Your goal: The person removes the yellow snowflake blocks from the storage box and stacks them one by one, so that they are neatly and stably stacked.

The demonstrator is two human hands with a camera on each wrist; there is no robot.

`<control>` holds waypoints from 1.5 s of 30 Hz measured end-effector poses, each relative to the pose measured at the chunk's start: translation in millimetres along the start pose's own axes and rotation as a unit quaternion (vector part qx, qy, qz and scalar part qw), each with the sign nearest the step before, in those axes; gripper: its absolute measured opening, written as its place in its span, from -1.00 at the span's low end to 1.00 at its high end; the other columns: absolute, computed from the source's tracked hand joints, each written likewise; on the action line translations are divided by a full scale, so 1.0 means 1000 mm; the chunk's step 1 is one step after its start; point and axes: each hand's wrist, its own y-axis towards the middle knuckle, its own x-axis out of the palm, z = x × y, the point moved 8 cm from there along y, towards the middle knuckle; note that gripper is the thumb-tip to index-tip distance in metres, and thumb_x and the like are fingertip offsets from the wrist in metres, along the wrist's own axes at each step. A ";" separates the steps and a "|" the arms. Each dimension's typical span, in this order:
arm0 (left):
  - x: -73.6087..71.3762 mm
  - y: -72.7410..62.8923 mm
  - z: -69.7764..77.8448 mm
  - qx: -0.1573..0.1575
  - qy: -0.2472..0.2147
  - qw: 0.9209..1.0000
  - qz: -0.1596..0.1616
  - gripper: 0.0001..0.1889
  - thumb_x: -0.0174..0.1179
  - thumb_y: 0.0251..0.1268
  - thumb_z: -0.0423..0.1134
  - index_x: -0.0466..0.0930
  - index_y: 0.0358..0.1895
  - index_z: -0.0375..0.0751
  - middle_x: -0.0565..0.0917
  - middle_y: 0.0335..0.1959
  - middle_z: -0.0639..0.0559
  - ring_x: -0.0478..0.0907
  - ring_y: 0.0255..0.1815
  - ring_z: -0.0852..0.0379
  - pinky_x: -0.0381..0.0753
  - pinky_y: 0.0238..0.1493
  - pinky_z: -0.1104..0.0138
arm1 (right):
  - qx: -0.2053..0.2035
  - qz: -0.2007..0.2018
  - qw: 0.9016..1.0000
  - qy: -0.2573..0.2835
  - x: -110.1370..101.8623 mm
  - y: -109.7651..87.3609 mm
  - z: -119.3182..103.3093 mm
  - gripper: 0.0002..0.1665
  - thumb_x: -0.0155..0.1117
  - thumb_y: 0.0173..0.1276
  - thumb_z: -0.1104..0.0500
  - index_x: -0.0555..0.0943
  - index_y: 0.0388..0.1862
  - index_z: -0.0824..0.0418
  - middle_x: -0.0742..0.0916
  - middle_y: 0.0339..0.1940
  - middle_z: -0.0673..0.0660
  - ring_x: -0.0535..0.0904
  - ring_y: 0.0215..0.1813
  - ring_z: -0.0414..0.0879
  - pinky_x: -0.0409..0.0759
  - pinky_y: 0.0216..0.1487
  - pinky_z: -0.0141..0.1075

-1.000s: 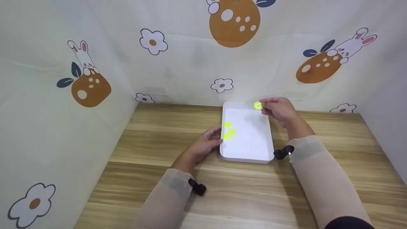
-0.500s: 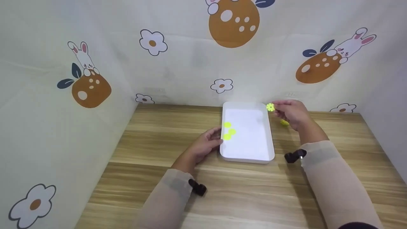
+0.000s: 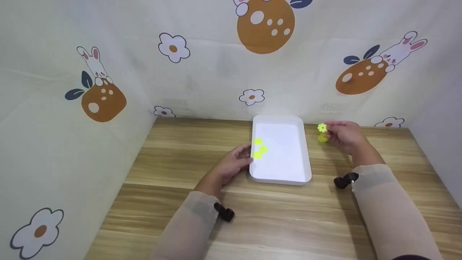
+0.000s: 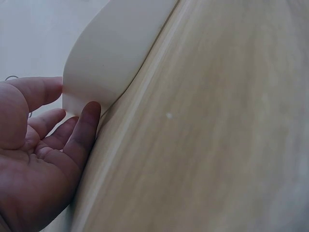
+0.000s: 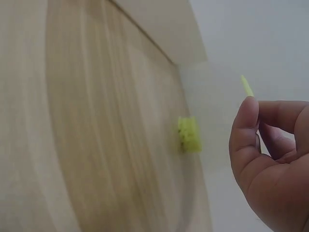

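Note:
My right hand (image 3: 344,135) pinches a yellow notched plastic disc (image 3: 322,128) between thumb and fingertips, to the right of the white tray (image 3: 281,179). The right wrist view shows that disc (image 5: 246,85) edge-on. Just below it in the head view, a stack of yellow discs (image 3: 322,138) stands on the table; from the right wrist it appears as a small yellow stack (image 5: 189,134). Inside the tray, several yellow discs (image 3: 258,141) lie along the left wall. My left hand (image 3: 231,164) touches that wall from outside with its fingertips, against the tray side (image 4: 111,53).
A wood-grain table (image 3: 274,224) carries the tray near its back edge. Behind and at both sides hang pale cloth walls (image 3: 213,65) printed with flowers and rabbits. Each sleeve has a black wrist camera (image 3: 345,180) strapped on.
My right hand has moved right and slightly lower, from over the tray's far right corner to above the yellow stack, still pinching the disc. My left hand and the tray stay put.

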 end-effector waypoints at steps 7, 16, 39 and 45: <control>0.001 -0.001 0.002 0.008 -0.002 1.000 -0.007 -0.30 0.22 0.54 -0.40 0.25 0.68 -0.13 0.42 0.63 -0.17 0.42 0.62 -0.13 0.51 0.59 0.06 | 0.023 0.017 0.998 0.056 -0.008 0.006 0.019 -0.60 0.19 0.67 0.15 0.56 0.38 0.21 0.76 -0.19 -0.09 0.68 -0.11 -0.23 0.76 0.08 -0.40; 0.002 -0.002 0.003 0.017 -0.007 1.000 -0.009 -0.29 0.21 0.53 -0.42 0.25 0.68 -0.15 0.44 0.61 -0.20 0.45 0.59 -0.13 0.54 0.57 0.08 | 0.015 0.022 0.999 0.025 -0.014 0.013 0.034 -0.45 0.14 0.69 0.18 0.42 0.56 0.29 0.77 -0.26 -0.16 0.66 -0.17 -0.29 0.74 -0.04 -0.47; 0.002 -0.001 0.002 0.013 -0.005 1.000 -0.012 -0.29 0.21 0.55 -0.41 0.22 0.69 -0.18 0.37 0.67 -0.17 0.40 0.63 -0.12 0.53 0.59 0.08 | 0.022 0.052 0.998 -0.016 -0.016 0.015 0.037 -0.52 0.24 0.64 0.20 0.54 0.42 0.37 0.79 -0.37 -0.16 0.70 -0.29 -0.31 0.76 -0.14 -0.47; 0.002 -0.001 0.002 0.012 -0.011 1.000 -0.015 -0.29 0.19 0.56 -0.42 0.22 0.69 -0.17 0.36 0.67 -0.17 0.39 0.63 -0.11 0.55 0.56 0.10 | 0.033 0.069 0.997 -0.032 -0.017 0.015 0.038 -0.52 0.29 0.61 0.17 0.57 0.39 0.36 0.79 -0.40 -0.16 0.70 -0.31 -0.31 0.76 -0.13 -0.47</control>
